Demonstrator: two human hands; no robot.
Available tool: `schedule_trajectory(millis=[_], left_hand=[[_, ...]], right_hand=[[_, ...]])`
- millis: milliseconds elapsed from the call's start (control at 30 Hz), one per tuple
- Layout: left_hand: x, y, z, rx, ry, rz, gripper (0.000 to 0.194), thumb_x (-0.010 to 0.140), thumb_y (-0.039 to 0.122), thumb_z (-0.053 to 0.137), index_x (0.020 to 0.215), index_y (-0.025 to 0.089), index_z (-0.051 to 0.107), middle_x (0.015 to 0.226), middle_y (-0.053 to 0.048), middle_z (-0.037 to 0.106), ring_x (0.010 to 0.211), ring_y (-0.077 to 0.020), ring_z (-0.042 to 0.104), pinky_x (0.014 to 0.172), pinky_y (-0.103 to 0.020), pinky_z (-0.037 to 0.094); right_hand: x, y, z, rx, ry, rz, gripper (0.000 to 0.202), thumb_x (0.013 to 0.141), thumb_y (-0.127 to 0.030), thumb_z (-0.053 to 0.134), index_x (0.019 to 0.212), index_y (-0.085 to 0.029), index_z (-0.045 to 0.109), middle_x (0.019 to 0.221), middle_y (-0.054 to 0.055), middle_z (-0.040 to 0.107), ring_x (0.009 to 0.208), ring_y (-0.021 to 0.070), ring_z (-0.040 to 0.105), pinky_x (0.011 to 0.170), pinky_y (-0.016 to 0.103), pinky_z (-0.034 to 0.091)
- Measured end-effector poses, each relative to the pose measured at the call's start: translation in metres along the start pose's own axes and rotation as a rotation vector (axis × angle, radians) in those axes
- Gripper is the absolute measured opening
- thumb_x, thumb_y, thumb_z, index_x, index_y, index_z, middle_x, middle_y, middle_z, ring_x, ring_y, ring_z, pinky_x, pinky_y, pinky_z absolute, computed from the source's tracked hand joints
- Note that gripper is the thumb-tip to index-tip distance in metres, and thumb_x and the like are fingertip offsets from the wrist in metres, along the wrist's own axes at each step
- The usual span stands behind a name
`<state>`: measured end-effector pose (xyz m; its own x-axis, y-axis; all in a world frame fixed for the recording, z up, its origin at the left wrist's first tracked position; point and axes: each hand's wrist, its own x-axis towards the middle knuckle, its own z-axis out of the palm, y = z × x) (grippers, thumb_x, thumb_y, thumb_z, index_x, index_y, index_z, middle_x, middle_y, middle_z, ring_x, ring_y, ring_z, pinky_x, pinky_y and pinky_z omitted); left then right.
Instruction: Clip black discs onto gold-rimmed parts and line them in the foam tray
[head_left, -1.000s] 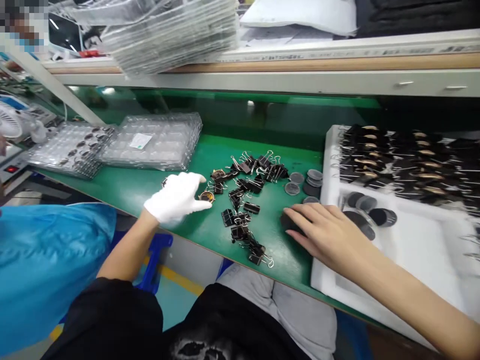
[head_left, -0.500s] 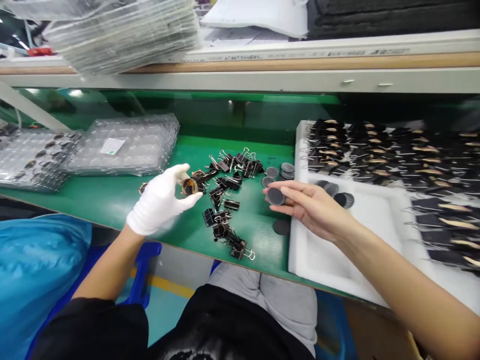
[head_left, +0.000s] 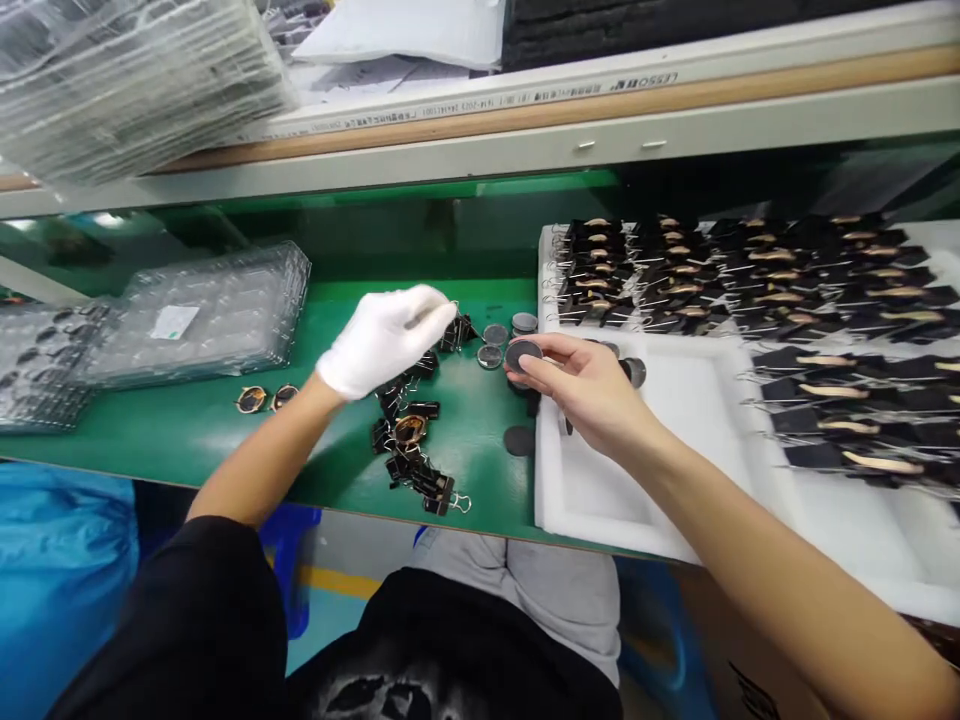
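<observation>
My left hand (head_left: 386, 338), in a white glove, is over the far end of a pile of black binder clips (head_left: 424, 470). Its fingertips are pinched together at the wire handle of one binder clip (head_left: 459, 332). My bare right hand (head_left: 592, 385) holds a dark round disc (head_left: 523, 355) between thumb and fingers, beside the white foam tray's left edge. On the clips lies a round brown-rimmed piece (head_left: 410, 430). More round discs (head_left: 493, 336) rest on the green table just beyond the right hand, and a black disc (head_left: 519, 440) lies nearer me.
The white foam tray (head_left: 551, 490) at right bears rows of black clips gripping thin pale-edged pieces (head_left: 772, 255). Clear plastic trays (head_left: 217, 310) are stacked at left. Two brown-rimmed rounds (head_left: 252, 400) lie before them. A shelf edge (head_left: 465, 140) crosses above the table.
My left hand has let go of the brown-rimmed piece, now on the clips, and moved right and away from me to the pile's far end. My right hand still holds the disc. The view has shifted.
</observation>
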<state>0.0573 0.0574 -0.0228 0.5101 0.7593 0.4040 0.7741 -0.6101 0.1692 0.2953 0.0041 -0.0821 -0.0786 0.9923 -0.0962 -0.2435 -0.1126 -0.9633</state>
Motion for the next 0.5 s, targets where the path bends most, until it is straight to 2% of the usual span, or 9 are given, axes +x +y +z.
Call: schedule_trajectory(millis=[67,100,133,200,267,400,500], left_hand=[[-0.016,0.010,-0.032,0.012,-0.365,0.037,0.038,0.101,0.048,0.053,0.081,0.020,0.068,0.066,0.003,0.066,0.058,-0.0110,0.057,0.059,-0.024,0.040],[-0.026,0.017,-0.044,0.089,-0.501,0.056,0.036,0.097,0.053,0.059,0.082,0.021,0.068,0.065,0.003,0.065,0.056,-0.0120,0.057,0.056,-0.025,0.037],[-0.035,0.024,-0.051,0.207,-0.567,0.078,0.038,0.094,0.057,0.062,0.085,0.021,0.068,0.065,0.002,0.065,0.055,-0.0141,0.058,0.055,-0.027,0.034],[-0.053,0.039,-0.052,0.449,-0.615,0.099,0.044,0.093,0.062,0.060,0.088,0.019,0.067,0.070,-0.003,0.066,0.060,-0.0206,0.063,0.054,-0.030,0.031],[-0.063,0.049,-0.041,0.590,-0.646,0.088,0.044,0.097,0.059,0.054,0.086,0.017,0.066,0.076,-0.008,0.068,0.065,-0.0266,0.068,0.055,-0.033,0.030],[-0.069,0.049,-0.020,0.610,-0.700,0.039,0.034,0.102,0.038,0.046,0.085,0.017,0.066,0.078,-0.009,0.069,0.069,-0.0292,0.071,0.054,-0.033,0.027],[-0.070,0.043,-0.025,0.618,-0.589,0.076,0.039,0.104,0.041,0.044,0.080,0.019,0.064,0.065,-0.005,0.063,0.060,-0.0256,0.066,0.053,-0.033,0.022]], right_hand=[[0.000,-0.001,0.000,0.001,-0.016,0.007,0.043,0.068,-0.046,0.094,0.100,-0.022,0.081,0.097,0.005,0.079,0.088,0.0217,0.076,0.103,0.047,0.059],[-0.001,-0.002,0.000,0.009,-0.030,0.004,0.042,0.068,-0.047,0.094,0.100,-0.022,0.081,0.097,0.004,0.079,0.089,0.0218,0.076,0.102,0.047,0.059],[-0.001,-0.003,0.001,0.020,-0.043,-0.003,0.041,0.069,-0.047,0.094,0.099,-0.022,0.081,0.097,0.005,0.079,0.089,0.0217,0.076,0.102,0.046,0.060],[-0.003,-0.004,0.002,0.031,-0.072,-0.012,0.039,0.070,-0.048,0.093,0.098,-0.023,0.082,0.098,0.005,0.079,0.090,0.0215,0.075,0.101,0.046,0.060],[-0.005,-0.004,0.003,0.024,-0.098,-0.011,0.038,0.070,-0.048,0.093,0.096,-0.023,0.082,0.097,0.005,0.079,0.089,0.0212,0.075,0.100,0.046,0.060],[-0.007,-0.004,0.004,0.043,-0.119,0.017,0.039,0.068,-0.048,0.095,0.096,-0.023,0.083,0.097,0.004,0.078,0.089,0.0204,0.075,0.100,0.045,0.060],[-0.008,-0.005,0.005,0.126,-0.109,0.071,0.040,0.066,-0.043,0.097,0.096,-0.022,0.082,0.097,0.004,0.078,0.089,0.0187,0.074,0.093,0.039,0.062]])
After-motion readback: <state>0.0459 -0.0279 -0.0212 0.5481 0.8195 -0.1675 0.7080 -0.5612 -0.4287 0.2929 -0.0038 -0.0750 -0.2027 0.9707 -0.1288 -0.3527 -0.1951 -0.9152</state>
